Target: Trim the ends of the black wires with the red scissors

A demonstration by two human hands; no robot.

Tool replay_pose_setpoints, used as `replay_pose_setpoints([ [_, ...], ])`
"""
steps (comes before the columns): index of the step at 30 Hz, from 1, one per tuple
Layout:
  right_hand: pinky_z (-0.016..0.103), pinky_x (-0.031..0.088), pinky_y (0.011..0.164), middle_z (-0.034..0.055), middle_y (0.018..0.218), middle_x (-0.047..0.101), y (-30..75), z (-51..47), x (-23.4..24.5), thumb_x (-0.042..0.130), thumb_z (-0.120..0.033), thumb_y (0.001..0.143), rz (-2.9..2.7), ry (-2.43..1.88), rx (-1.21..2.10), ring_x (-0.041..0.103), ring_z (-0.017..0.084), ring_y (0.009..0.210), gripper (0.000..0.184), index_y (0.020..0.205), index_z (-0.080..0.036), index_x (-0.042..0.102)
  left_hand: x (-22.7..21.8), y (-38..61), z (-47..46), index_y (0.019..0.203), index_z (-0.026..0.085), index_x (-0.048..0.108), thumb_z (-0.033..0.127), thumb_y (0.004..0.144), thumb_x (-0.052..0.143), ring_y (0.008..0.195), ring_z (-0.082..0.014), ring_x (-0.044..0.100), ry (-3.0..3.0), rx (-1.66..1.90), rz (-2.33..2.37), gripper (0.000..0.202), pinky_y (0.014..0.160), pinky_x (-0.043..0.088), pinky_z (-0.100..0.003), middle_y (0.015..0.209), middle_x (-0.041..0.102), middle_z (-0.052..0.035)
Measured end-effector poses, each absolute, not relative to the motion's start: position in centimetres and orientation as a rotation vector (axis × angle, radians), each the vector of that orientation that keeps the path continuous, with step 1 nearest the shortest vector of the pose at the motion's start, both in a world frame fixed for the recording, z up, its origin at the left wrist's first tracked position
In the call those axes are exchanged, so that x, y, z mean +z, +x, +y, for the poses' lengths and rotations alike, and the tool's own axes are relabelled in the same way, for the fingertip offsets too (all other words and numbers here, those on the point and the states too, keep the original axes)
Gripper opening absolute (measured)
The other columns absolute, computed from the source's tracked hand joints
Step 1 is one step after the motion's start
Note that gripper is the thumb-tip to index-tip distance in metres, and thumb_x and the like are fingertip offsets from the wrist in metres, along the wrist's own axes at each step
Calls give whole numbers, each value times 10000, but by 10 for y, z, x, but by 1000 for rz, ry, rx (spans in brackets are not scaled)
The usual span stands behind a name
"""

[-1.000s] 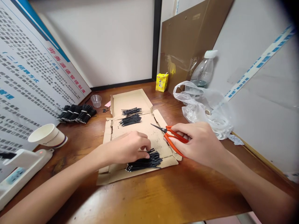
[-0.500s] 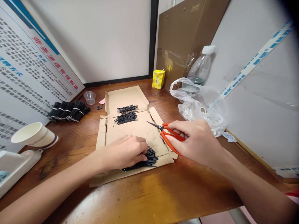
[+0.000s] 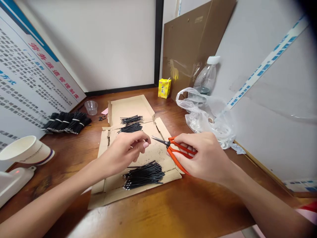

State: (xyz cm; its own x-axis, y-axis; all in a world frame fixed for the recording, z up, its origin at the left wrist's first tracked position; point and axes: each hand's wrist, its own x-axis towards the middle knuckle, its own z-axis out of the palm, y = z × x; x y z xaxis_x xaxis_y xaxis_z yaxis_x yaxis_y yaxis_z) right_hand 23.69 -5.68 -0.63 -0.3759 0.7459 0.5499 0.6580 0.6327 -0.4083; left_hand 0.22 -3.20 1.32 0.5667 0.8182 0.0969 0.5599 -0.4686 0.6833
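My right hand (image 3: 201, 157) is wrapped round the orange handles of small scissors (image 3: 177, 148). Their dark blades point left and look nearly together. Just left of the blade tips, my left hand (image 3: 128, 148) is raised over the cardboard with thumb and fingers pinched. A dark tip shows at its fingertips, apparently the end of a thin black wire, mostly hidden by the hand. Below lies a loose pile of black wires (image 3: 145, 175), some with pale ends. Two smaller black wire piles, a farther one (image 3: 132, 119) and a nearer one (image 3: 130, 127), lie behind my left hand.
Flattened cardboard (image 3: 131, 105) covers the middle of the wooden table (image 3: 148, 211). Tied black bundles (image 3: 66, 122), a clear cup (image 3: 91, 107) and a paper cup (image 3: 27, 150) stand left. At right are a yellow drink box (image 3: 164, 88), plastic bag (image 3: 198, 119) and bottle (image 3: 206, 77).
My left hand has lifted off the near wire pile and moved up and left, towards the scissor tips. The pile is now uncovered. The scissors stay in my right hand; the view has shifted slightly.
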Motion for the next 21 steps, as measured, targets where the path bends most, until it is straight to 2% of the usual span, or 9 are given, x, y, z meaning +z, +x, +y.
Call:
replay_pose_setpoints([
  [6, 253, 274, 485, -27, 500, 534, 235, -55, -11, 540, -210, 794, -2161, -1083, 164, 440, 94, 433, 131, 754, -164, 657, 9, 2, -37, 862, 143, 582, 261, 961, 445, 389, -42, 447, 2073, 644, 1092, 207, 391, 361, -135, 515, 497, 55],
  [13, 249, 282, 497, -2, 561, 626, 232, -56, -13, 536, -224, 823, -2132, -1017, 100, 529, 100, 465, 163, 804, -162, 685, 6, 3, -40, 825, 127, 596, 253, 924, 513, 378, -67, 505, 1936, 722, 1059, 181, 364, 408, -150, 533, 546, 26],
  [21, 257, 262, 486, -23, 536, 608, 232, -56, -16, 542, -219, 824, -2160, -1006, 92, 517, 88, 457, 172, 815, -147, 697, 7, 4, -39, 814, 118, 630, 227, 905, 542, 416, -73, 541, 1999, 764, 1062, 168, 401, 442, -160, 578, 571, 11],
])
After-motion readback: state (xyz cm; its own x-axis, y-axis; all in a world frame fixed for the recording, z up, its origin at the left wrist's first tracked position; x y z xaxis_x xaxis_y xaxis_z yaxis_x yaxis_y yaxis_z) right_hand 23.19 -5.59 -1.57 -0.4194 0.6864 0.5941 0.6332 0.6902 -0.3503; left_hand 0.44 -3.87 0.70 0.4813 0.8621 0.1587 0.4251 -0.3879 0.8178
